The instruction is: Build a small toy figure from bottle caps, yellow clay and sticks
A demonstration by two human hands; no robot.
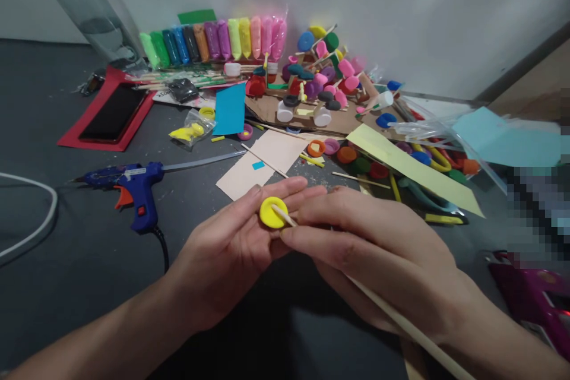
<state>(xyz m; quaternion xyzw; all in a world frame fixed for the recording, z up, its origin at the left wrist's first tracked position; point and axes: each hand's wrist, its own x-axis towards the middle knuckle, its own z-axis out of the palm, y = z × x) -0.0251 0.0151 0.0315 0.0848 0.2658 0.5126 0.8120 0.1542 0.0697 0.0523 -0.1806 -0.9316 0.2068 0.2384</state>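
My left hand (231, 243) lies palm up above the dark table, fingers curled under a yellow bottle cap (272, 212) that rests on them. My right hand (378, 249) pinches a long thin wooden stick (401, 323); the stick's tip sits inside the cap. The stick runs back under my right hand toward the lower right edge. Both hands meet at the centre of the view.
A blue glue gun (133, 187) lies left of my hands, its cord trailing down. Beige card (262, 163), a yellow paper strip (414, 169), blue paper (229, 108), many coloured caps (320, 71), clay tubes (214, 41) and a phone on red foam (111, 113) crowd the back. A magenta tool (534, 297) sits at right.
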